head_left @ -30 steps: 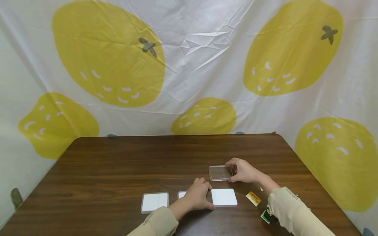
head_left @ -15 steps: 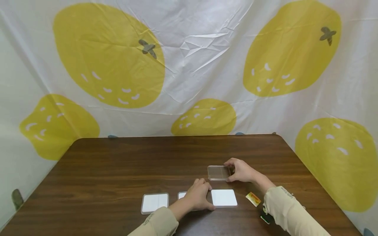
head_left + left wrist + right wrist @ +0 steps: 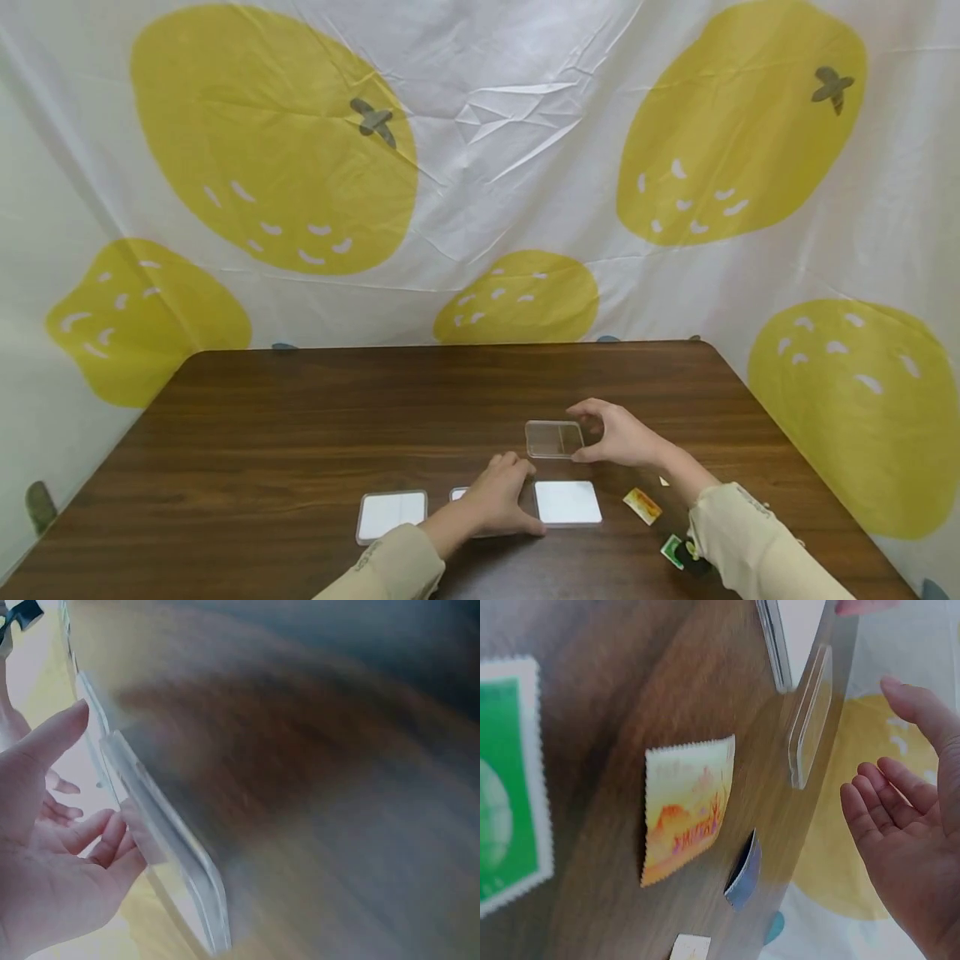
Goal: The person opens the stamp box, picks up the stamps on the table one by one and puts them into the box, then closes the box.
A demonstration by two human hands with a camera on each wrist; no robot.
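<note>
A shallow clear plastic lid (image 3: 551, 439) lies on the dark wood table. Right beside it is my right hand (image 3: 621, 435), thumb and fingers spread; the right wrist view shows a gap between the fingers and the lid (image 3: 810, 720). My left hand (image 3: 498, 497) lies over a middle case (image 3: 458, 493), hiding most of it. Its thumb reaches the near corner of a white-filled clear case (image 3: 567, 502). In the left wrist view, the left hand's fingers (image 3: 112, 836) are loosely bent beside the edge of a clear case (image 3: 176, 847).
Another white-filled case (image 3: 392, 517) sits to the left. To the right lie an orange-yellow stamp (image 3: 642, 506), a green stamp (image 3: 672, 551) and a dark piece (image 3: 692, 558) near the sleeve. The right wrist view adds a curled bluish stamp (image 3: 744, 874). A lemon-print cloth (image 3: 517, 167) hangs behind.
The clear lid has shifted slightly left on the table with my right hand, whose fingers have since parted from it. My left hand has stayed nearly still.
</note>
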